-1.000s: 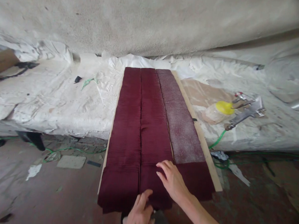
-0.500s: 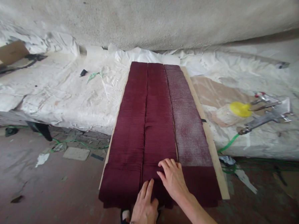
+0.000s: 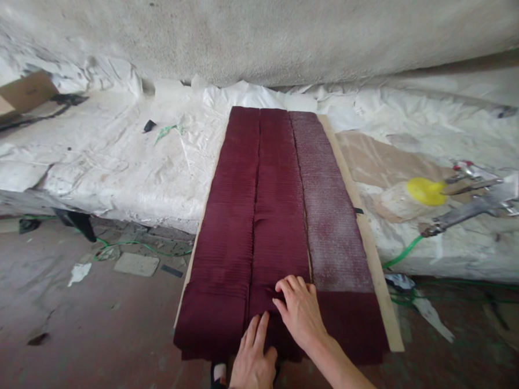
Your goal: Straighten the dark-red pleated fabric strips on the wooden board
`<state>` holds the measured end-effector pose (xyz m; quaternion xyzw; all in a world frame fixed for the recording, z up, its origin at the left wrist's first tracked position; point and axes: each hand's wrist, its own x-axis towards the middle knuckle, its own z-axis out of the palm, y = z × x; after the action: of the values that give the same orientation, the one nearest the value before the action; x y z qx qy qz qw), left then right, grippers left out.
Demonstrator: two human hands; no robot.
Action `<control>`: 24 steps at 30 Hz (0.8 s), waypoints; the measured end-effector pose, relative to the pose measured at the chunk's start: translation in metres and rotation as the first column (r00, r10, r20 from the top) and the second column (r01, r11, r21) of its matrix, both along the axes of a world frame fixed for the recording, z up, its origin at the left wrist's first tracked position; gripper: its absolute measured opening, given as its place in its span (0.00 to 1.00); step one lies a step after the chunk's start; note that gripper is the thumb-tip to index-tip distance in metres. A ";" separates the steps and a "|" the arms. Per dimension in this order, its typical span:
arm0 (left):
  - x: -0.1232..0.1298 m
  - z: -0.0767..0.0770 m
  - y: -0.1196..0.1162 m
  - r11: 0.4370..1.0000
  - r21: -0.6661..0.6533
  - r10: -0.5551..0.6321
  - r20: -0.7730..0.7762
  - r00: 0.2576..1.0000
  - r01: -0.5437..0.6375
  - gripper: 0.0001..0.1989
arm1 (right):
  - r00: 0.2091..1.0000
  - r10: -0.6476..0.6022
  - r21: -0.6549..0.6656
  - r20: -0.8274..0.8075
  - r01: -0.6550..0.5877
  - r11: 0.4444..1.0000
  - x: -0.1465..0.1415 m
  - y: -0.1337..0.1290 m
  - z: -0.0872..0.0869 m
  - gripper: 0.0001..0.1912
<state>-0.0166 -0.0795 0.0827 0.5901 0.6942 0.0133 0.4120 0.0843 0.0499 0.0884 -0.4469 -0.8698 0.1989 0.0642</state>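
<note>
Three columns of overlapping dark red fabric pieces lie on a pale board. The right column has a whitish, speckled surface down to a plain dark red strip near the front. My left hand rests on the front edge of the middle column, fingers stretched forward. My right hand is just to its right and further forward, its fingers bent and closed on the middle column's fabric. The fingertips are partly hidden against the cloth.
On the plastic-covered bench, a spray gun with a yellow-topped cup and green hose lies at right. A cardboard box sits at far left. Scraps lie on the floor.
The view has shifted slightly, so the board and bench sit a little further right. Both hands keep nearly the same pose on the fabric.
</note>
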 end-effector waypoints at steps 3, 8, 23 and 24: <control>-0.001 -0.002 -0.001 1.000 -0.005 0.002 0.012 1.000 -0.002 0.19 | 1.000 0.024 -0.008 -0.011 -0.024 1.000 -0.001 -0.001 0.001 0.11; 0.001 -0.018 -0.006 0.998 0.055 0.018 0.000 1.000 -0.018 0.17 | 0.999 0.025 -0.057 -0.040 -0.027 0.998 -0.005 -0.001 0.002 0.10; -0.003 0.006 0.005 0.998 -0.021 -0.063 -0.046 0.997 0.062 0.14 | 0.995 0.095 -0.063 0.005 -0.094 0.994 -0.012 0.007 -0.004 0.03; -0.003 0.007 0.006 0.998 -0.023 -0.066 -0.042 0.997 0.066 0.15 | 0.995 0.097 -0.063 0.001 -0.097 0.993 -0.011 0.007 -0.005 0.03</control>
<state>-0.0197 -0.0733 0.0900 0.6083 0.6830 -0.0205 0.4037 0.0730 0.0574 0.0839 -0.4062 -0.8840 0.2282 0.0386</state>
